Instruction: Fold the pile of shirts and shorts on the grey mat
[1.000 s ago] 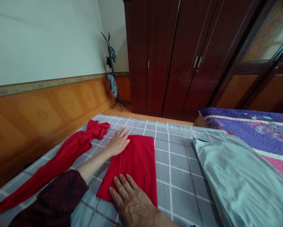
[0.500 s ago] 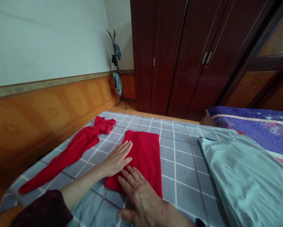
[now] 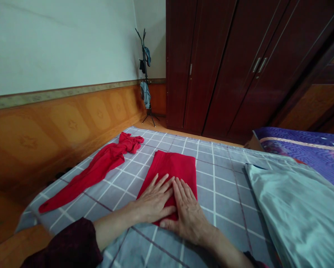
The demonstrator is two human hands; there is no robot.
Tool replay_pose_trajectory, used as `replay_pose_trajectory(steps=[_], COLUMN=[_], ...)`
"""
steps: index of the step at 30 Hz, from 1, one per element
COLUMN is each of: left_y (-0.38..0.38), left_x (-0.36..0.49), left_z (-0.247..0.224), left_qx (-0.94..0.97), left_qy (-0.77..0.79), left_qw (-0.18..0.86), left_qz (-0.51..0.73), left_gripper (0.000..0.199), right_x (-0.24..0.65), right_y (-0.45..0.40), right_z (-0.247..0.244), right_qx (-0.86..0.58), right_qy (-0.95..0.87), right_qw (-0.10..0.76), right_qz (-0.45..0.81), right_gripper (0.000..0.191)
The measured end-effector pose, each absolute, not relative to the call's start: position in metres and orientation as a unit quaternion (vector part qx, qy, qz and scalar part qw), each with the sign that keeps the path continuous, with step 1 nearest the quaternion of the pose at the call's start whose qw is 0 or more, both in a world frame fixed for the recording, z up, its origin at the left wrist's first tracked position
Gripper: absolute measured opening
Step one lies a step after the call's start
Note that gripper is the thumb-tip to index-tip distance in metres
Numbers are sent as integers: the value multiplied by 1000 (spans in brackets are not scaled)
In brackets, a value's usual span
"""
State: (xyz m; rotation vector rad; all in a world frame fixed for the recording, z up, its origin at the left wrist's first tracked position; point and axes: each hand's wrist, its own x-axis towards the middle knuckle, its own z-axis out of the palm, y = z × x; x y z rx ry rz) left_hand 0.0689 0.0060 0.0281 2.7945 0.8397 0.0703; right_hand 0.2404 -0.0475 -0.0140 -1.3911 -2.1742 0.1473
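A red garment folded into a flat rectangle point(image 3: 176, 162) lies on the grey checked bed sheet point(image 3: 211, 193). My left hand point(image 3: 156, 199) rests flat on its lower left part, fingers spread. Beside it, my right hand point(image 3: 189, 212) lies flat on the lower right part, fingers stretched forward and thumb out to the left. The fingertips of both hands nearly meet in the middle. Farther left, a second red garment point(image 3: 100, 163) is stretched out long and narrow, bunched up at its far end.
A pale grey-green folded cloth point(image 3: 298, 204) lies at the right. Beyond it is a purple quilted cover point(image 3: 309, 149). A coat stand point(image 3: 146, 74) with clothes stands in the corner next to a dark red wardrobe point(image 3: 211, 74). Wood panelling point(image 3: 72, 119) runs along the left wall.
Both hands have shifted over the folded red garment: the left came nearer and to the right, the right moved up and rightward onto the cloth. The view has turned slightly left.
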Motion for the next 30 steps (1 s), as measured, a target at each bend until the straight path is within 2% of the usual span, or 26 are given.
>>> replay_pose_trajectory(steps=[3,7,12,16,19,24,30], left_y=[4,-2,-13,-8,3,13,15], left_x=[54,19,17,67,99,104,109], left_z=[20,15,30,46,40,16,17], left_qx=[944,927,927,955,960,948,950], left_qy=[313,363,365,277,253,282,269], left_qw=[98,91,80,79,105,146,149], left_qz=[17,3,33,70,63,32,53], left_gripper=[73,72,66,62,62,71,60], right_x=[237,236,235,240,244,245,240], right_y=[-53,-53,-52,-51,-49,-50,-49], right_z=[-23,-21,-10,-5,-2,-4,-10], right_qx=[-517,-537,-555,-556,-549,-555,-581], right_qy=[-825,-812,-770,-713,-687,-690,-659], right_qw=[227,223,284,361,385,380,412], right_qz=[30,49,135,228,279,268,242], right_gripper=[111,116,124,119,119,117,114])
